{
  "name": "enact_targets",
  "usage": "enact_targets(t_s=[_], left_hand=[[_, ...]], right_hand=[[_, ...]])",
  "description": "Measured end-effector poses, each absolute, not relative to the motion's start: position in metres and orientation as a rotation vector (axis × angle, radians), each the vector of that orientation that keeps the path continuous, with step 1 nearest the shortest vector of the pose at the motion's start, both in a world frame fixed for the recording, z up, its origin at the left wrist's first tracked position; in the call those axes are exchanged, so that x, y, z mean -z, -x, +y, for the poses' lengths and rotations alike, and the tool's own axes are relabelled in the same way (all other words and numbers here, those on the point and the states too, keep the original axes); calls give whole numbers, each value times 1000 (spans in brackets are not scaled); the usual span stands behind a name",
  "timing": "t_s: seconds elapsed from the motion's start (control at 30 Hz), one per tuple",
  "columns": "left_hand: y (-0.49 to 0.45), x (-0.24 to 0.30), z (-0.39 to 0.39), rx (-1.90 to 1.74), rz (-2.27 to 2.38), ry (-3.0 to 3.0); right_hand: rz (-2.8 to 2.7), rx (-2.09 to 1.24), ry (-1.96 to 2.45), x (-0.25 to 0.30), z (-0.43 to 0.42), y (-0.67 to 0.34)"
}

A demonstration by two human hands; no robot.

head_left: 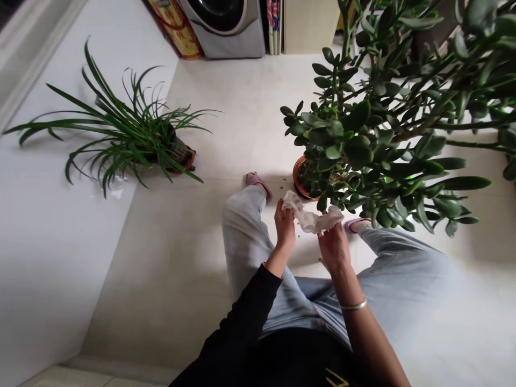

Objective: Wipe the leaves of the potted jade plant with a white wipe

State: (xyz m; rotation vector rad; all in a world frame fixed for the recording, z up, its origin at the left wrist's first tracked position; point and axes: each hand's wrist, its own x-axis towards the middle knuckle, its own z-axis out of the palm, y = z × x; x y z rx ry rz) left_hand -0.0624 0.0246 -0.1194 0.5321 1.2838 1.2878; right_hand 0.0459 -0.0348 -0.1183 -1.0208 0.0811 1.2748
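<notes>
Hands: left hand (285,226) and right hand (334,248) apart, both gripping a crumpled pale cloth (310,217).
Cloth: held above the floor, just beside a jade plant (355,134) in a terracotta pot (300,177).
Floor: cream floor tiles (161,301).
Room: washing machine (226,27) ahead; long-leaved plant (133,129) on a white tiled ledge (52,242).

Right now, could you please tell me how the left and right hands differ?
The left hand emerges from a black sleeve; the right hand shows a bare forearm and silver bangle. The left hand grips the end of the crumpled pale cloth nearer the terracotta pot, the right hand the end nearer the right slipper. Both hold one cloth.
</notes>
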Motion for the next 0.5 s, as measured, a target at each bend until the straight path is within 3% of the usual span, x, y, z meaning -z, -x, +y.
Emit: enact_targets(t_s=[0.27,0.5], left_hand=[[25,141,35,-1238,1033,-588],[17,138,49,-1147,1008,-658]], right_hand=[[-162,-895,1271,90,-14,-39],[-362,-869,1359,90,8,-42]])
